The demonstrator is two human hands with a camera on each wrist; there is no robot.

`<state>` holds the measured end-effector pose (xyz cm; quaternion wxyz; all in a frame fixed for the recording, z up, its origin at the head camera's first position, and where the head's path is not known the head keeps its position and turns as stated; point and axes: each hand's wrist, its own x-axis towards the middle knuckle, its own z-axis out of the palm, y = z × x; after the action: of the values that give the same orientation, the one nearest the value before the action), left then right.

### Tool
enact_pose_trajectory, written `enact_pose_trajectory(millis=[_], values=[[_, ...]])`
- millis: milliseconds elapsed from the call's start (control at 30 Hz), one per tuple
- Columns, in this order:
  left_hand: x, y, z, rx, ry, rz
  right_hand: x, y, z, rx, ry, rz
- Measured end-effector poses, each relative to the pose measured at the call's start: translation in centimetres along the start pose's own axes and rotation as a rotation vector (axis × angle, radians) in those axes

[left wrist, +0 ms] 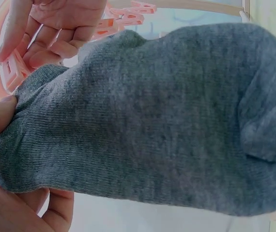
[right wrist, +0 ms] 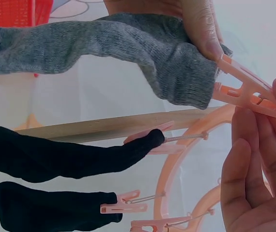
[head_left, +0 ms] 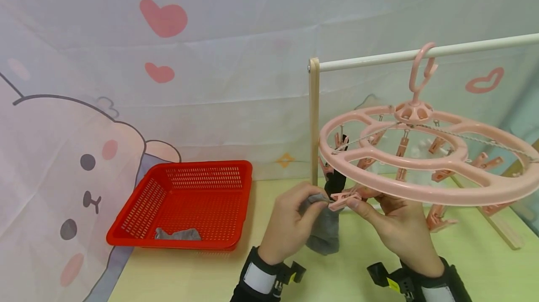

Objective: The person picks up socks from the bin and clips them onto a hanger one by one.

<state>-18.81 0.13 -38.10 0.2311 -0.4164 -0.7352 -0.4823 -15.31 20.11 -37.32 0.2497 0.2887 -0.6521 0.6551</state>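
Note:
My left hand (head_left: pixel 290 225) pinches the cuff of a grey sock (head_left: pixel 326 232), whose toe hangs down over the table. Close beside it, my right hand (head_left: pixel 404 227) squeezes the handles of a pink clothespin (right wrist: pixel 249 89) between thumb and fingers. The clothespin's jaws are spread at the cuff edge; in the right wrist view I cannot tell whether the fabric is between them. Above the right hand is the round pink drying hanger (head_left: pixel 400 193). In the left wrist view the grey sock (left wrist: pixel 152 121) covers much of the frame.
Two black socks (right wrist: pixel 70 152) hang from clothespins on the hanger's far left side. Its hook (head_left: pixel 417 73) sits over a white rod (head_left: pixel 362 62) on a wooden post (head_left: pixel 314 119). A red basket (head_left: pixel 242 199) at left contains a grey cloth item (head_left: pixel 178 234).

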Motion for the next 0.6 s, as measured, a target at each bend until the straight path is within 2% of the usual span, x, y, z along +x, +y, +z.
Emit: enact_pose_trajectory(millis=[200,433,600], values=[[0.6,1.8,-0.5,-0.026,0.020,0.031,-0.1,0.1,-0.1,-0.030,-0.004,0.023],[0.6,1.9,-0.1,-0.053,0.037,0.011,0.0,0.0,0.0,-0.060,-0.044,0.012],[0.6,1.8,0.2,-0.068,0.051,0.014,-0.1,-0.2,0.1,-0.127,-0.020,0.085]])
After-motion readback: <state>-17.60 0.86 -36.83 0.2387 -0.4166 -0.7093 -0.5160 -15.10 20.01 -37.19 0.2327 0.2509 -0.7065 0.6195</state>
